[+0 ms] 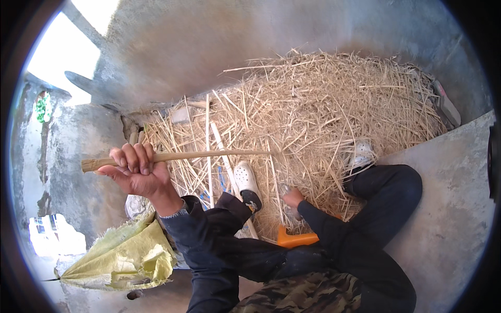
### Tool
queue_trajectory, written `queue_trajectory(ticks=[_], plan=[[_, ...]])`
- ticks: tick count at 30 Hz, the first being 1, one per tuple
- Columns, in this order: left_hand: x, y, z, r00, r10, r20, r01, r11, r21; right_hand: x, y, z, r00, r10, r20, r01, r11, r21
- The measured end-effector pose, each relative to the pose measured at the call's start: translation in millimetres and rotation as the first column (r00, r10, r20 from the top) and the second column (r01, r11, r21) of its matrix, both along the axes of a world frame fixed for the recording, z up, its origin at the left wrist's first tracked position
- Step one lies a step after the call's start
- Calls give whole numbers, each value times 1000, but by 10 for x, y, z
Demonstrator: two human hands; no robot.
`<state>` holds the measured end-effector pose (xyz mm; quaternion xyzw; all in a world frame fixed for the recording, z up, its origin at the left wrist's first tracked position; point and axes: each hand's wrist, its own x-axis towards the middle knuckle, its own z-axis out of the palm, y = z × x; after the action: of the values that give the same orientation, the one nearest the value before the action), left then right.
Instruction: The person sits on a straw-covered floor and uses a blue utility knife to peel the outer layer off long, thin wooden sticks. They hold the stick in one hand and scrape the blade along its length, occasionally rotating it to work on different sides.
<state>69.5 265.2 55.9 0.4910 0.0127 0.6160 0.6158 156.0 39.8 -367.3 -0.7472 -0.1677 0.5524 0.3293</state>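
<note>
My left hand (136,167) is raised at the left, its fingers wrapped round a tapering wooden stick (209,155). The thick blunt end of the stick pokes out past my thumb, and its thin end points right over the straw. Low in front of me, my right hand (293,197) is closed on a small greyish thing that I cannot make out. Under and around that hand lie loose straw and shavings (313,120). An orange plastic piece (296,239) shows just below my right forearm, partly hidden.
A straw heap fills the floor against the concrete wall (182,47). Pale strips and a long pale stick (219,141) lie near my white clog (246,177); the other clog (362,154) rests in straw. A torn yellow-green sack (125,253) sits at the lower left.
</note>
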Motion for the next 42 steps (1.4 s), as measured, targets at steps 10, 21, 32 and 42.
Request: queue_trajectory(ticks=[10, 21, 32, 42], plan=[[-159, 12, -40, 973, -229, -12, 230, 971, 72, -323, 406, 1376, 983, -148, 106, 57, 805, 591], [-44, -146, -5, 1000, 12, -21, -11, 999, 35, -214, 341, 1653, 992, -9, 124, -57, 854, 517], [172, -189, -14, 994, -108, -17, 109, 992, 67, -88, 163, 679, 997, -45, -65, 60, 967, 248], [-99, -1, -3, 993, -116, -36, 117, 992, 44, -309, 383, 1109, 979, -144, 144, 40, 830, 556]])
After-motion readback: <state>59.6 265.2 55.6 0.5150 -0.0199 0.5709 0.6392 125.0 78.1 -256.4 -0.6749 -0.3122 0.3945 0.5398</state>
